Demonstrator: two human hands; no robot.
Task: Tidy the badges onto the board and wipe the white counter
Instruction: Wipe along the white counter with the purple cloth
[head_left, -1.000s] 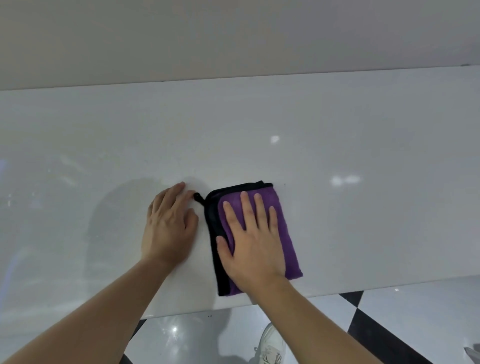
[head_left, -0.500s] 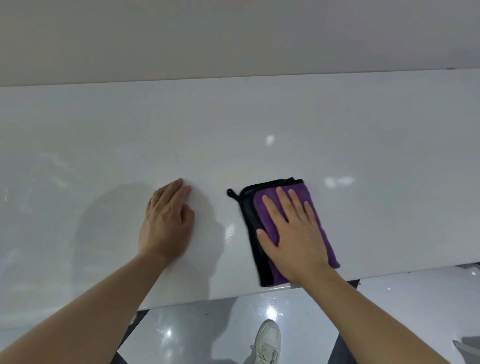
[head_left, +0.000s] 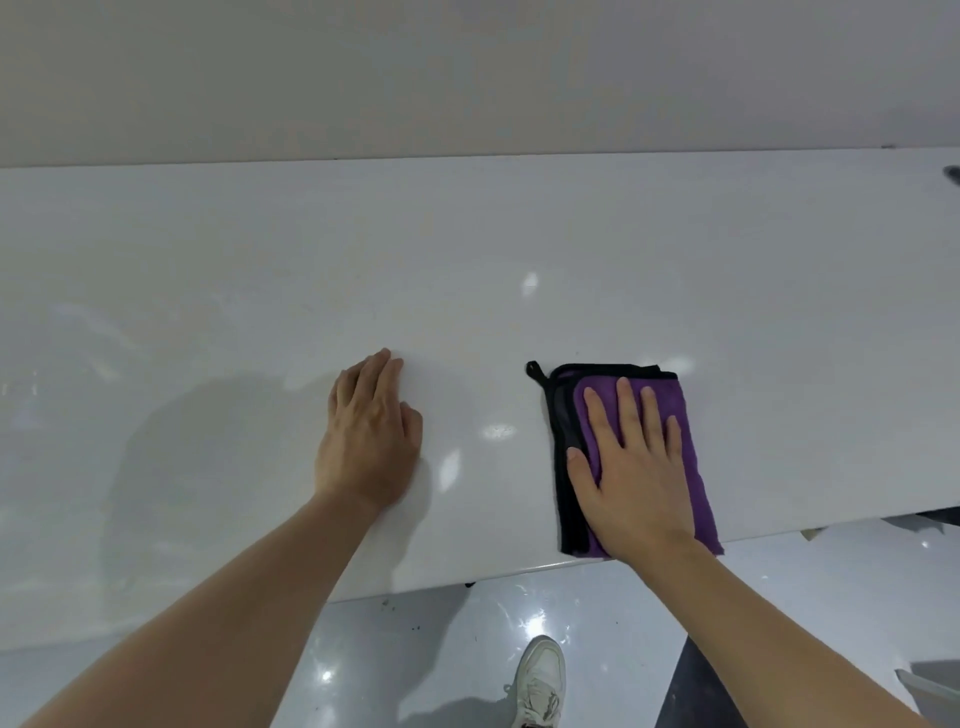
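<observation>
Wiping is the step in hand: the right hand (head_left: 631, 467) presses flat, fingers straight, on the folded purple cloth (head_left: 685, 447) near the counter (head_left: 467, 249) front edge. The left hand (head_left: 370, 436) rests flat, holding nothing. Next, probably slide the cloth onto unwiped surface. No badges, board or writing visible.

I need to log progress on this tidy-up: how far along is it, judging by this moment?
Done, it seems: no badges lie on the visible stretch of the white counter; the board is out of view, so that step can't be confirmed. In hand: the right hand presses flat on the folded purple cloth near the front edge, while the left hand rests on the counter. Left: how much remains unwiped cannot be told.
</observation>
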